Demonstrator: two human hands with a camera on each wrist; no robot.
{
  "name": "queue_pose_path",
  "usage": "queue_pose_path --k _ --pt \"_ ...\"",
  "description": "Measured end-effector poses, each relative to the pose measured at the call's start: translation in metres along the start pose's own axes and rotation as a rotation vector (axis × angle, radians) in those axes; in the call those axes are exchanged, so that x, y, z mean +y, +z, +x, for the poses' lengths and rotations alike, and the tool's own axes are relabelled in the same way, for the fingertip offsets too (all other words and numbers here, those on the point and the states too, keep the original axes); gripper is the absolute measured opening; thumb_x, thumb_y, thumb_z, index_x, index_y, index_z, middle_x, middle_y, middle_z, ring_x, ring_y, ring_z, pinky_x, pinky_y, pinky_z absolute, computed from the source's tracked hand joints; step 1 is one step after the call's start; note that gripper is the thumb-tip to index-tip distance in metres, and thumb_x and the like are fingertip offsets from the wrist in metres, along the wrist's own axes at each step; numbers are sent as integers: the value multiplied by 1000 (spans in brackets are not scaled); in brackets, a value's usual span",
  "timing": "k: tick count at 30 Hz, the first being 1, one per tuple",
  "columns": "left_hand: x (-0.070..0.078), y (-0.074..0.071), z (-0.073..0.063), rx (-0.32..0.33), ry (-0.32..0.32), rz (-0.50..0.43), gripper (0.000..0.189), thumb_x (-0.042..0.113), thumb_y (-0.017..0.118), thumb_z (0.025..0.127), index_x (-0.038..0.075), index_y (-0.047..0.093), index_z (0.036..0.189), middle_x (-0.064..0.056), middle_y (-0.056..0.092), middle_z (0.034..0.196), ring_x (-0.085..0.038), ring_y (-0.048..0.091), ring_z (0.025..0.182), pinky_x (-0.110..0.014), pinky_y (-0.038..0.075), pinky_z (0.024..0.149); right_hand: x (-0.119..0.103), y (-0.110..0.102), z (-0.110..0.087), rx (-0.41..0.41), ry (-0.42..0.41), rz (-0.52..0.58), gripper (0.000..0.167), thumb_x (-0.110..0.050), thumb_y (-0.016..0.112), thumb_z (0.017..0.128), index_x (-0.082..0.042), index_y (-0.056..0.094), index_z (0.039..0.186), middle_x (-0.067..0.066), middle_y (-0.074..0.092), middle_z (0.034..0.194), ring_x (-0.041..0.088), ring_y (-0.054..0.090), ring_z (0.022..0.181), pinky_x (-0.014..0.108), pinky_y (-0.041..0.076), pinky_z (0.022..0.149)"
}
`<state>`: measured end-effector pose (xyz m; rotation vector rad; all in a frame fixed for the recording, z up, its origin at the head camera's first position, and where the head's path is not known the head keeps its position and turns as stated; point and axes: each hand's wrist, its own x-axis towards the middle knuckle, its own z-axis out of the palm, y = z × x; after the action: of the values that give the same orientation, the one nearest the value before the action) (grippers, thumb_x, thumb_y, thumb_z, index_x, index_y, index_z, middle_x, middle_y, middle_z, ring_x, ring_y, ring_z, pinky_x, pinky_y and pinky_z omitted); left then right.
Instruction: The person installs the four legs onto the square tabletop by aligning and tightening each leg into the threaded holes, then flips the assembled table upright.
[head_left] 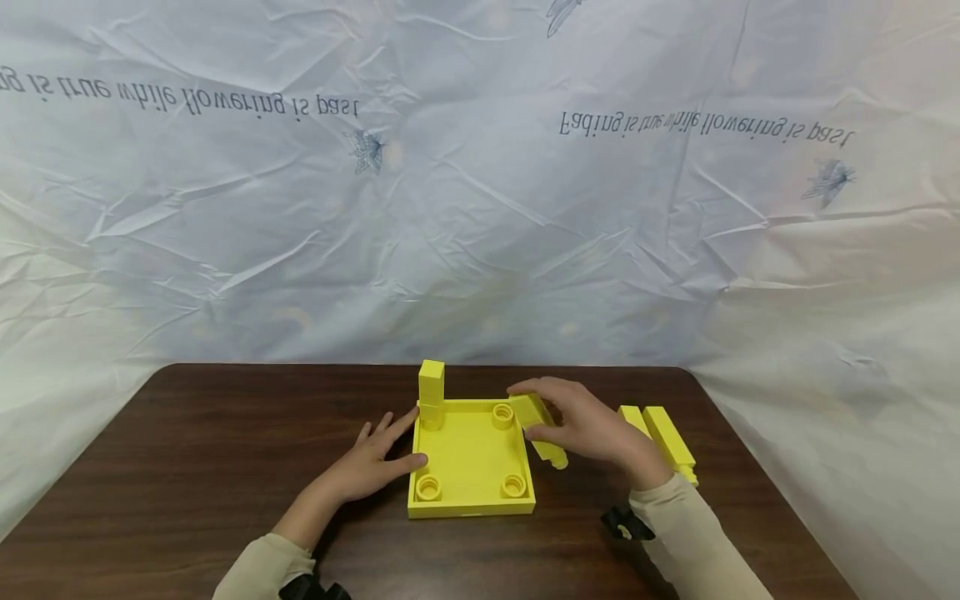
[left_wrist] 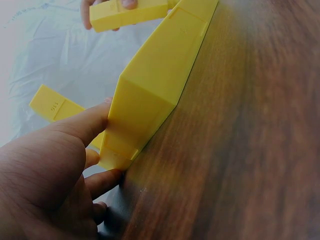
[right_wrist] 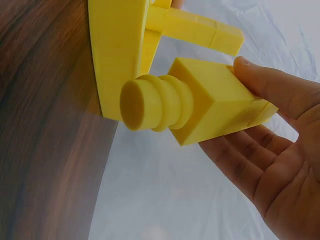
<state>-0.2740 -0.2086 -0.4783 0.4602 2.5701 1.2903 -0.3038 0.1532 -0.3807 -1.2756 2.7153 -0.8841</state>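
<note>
A yellow square base (head_left: 472, 454) with raised rims and round threaded sockets in its corners lies on the table. One yellow block leg (head_left: 432, 383) stands upright at its far left corner. My left hand (head_left: 367, 467) rests at the base's left side, fingers spread, thumb over the rim and fingertips against the outer wall. Another yellow leg (right_wrist: 220, 95), square with a ridged round peg, is gripped between the thumb and fingers of my right hand (head_left: 581, 421). It is tilted beside the base's right rim, peg end toward me and downward.
Two more yellow legs (head_left: 670, 435) lie side by side on the right of the brown table (head_left: 225, 467), partly behind my right forearm. A pale printed sheet (head_left: 465, 208) hangs beyond the table's far edge. Black bands (head_left: 627, 523) circle both wrists.
</note>
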Motion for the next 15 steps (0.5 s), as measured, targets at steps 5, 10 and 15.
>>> queue_pose_path --k 5,10,15 --pt "1 0 0 -1 8 3 88 51 67 103 18 20 171 -20 18 174 -47 -6 160 -76 -6 120 -7 0 0 6 -24 6 58 -16 79 98 -19 56 151 -7 53 90 7 47 68 28 47 63" --pt "1 0 0 -9 12 -5 87 50 66 104 19 20 171 -18 18 174 -45 -7 160 -75 -8 121 -10 2 0 49 -76 0 59 -15 79 98 -20 55 152 -8 54 95 7 46 67 28 48 62" --pt "1 0 0 -6 10 2 86 49 66 104 19 20 171 -17 19 174 -45 -7 160 -74 -9 121 -13 5 2 100 -130 16 60 -16 80 97 -20 56 152 -8 54 95 12 46 66 28 47 62"
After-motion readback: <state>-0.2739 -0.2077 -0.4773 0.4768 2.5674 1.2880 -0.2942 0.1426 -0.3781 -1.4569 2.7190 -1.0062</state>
